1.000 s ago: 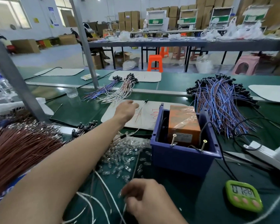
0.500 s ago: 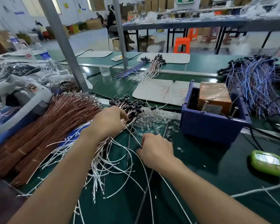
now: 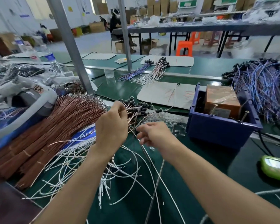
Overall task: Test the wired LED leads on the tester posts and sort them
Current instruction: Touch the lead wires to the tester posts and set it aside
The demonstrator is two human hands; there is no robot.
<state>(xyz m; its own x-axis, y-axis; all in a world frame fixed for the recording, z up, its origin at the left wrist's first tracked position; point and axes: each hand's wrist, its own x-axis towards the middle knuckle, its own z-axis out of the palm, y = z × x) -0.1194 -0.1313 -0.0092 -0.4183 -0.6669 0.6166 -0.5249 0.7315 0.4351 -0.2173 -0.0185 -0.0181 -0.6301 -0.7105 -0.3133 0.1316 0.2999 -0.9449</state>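
Left hand (image 3: 111, 126): pinching black-capped LED leads (image 3: 137, 108) mid-worktop.
Right hand (image 3: 153, 133): curled above white wires (image 3: 128, 172), grip unclear.
Blue tester bin (image 3: 217, 133): near, rightward.

At the right edge of the green bench (image 3: 233, 159) we saw a lime-green digital timer (image 3: 276, 169) lying flat, its display too blurred to read. A grey metal post (image 3: 69, 46) rose from the bench on the left, and a second post (image 3: 125, 34) stood farther back. A clear plastic cup (image 3: 109, 73) sat between them. Left of the first post stood a water bottle (image 3: 52, 62). Beyond the bench we noted an orange plastic stool (image 3: 184, 48) by the legs of a long dark table (image 3: 192, 28). There was also an open cardboard box (image 3: 120, 46) on the floor, with stacked cartons (image 3: 160, 5) against the far wall. A person (image 3: 116, 21) was seated at that table's left end.
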